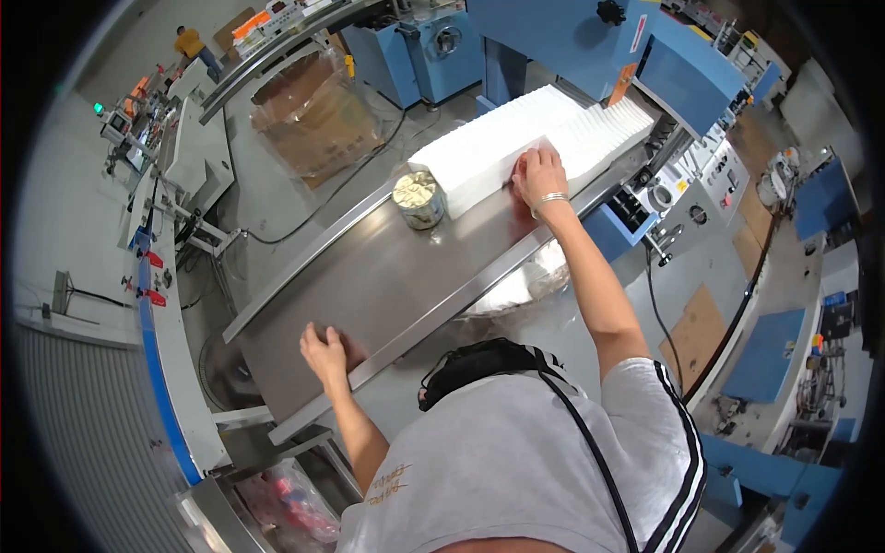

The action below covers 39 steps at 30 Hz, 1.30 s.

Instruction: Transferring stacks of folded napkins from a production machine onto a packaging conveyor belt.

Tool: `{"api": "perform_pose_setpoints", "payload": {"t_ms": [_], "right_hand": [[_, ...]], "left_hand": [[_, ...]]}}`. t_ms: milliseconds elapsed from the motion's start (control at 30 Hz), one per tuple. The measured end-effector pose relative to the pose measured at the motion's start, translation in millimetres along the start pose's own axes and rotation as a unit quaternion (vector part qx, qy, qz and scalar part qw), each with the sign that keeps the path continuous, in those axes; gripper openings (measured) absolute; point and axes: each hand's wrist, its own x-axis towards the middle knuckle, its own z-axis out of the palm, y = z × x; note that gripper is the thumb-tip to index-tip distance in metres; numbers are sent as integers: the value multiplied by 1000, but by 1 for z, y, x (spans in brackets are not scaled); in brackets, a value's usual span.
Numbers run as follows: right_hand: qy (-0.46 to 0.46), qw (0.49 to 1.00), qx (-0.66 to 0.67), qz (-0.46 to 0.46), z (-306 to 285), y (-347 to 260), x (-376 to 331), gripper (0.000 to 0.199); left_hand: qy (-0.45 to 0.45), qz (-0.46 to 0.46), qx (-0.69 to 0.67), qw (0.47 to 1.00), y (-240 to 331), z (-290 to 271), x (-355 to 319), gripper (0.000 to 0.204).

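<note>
A long stack of white folded sheets stands along a sloping metal trough. My right hand, with a bracelet at the wrist, is closed against the near side of the stack, fingers curled at the edge of some sheets. The fingertips are partly hidden. A round tin, filled with pale yellowish pieces, sits against the left end of the stack. Lower down the trough, my left hand is open, with fingers apart, just over or on the metal near its front rim. It holds nothing.
A blue machine stands at the upper end of the trough, with an orange tab by the stack. Behind the trough is a plastic-lined cardboard box. A clear bag with red contents lies lower left. Another person stands far off.
</note>
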Motion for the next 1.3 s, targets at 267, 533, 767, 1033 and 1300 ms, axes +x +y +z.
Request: {"api": "perform_pose_setpoints", "payload": {"t_ms": [267, 533, 767, 1033, 1300], "right_hand": [[-55, 996, -75, 3, 16, 24, 7, 49], [-24, 985, 99, -140, 0, 4, 12, 48], [-36, 974, 121, -188, 4, 66, -17, 61], [-70, 916, 322, -229, -20, -34, -23, 22], [-186, 789, 431, -397, 15, -209, -76, 18]], "left_hand": [[0, -45, 55, 997, 25, 7, -1, 36], [32, -25, 80, 996, 13, -13, 9, 26], [-6, -10, 122, 993, 26, 20, 6, 20], [26, -40, 70, 996, 19, 11, -11, 20], [84, 8, 10, 996, 24, 4, -14, 18]]}}
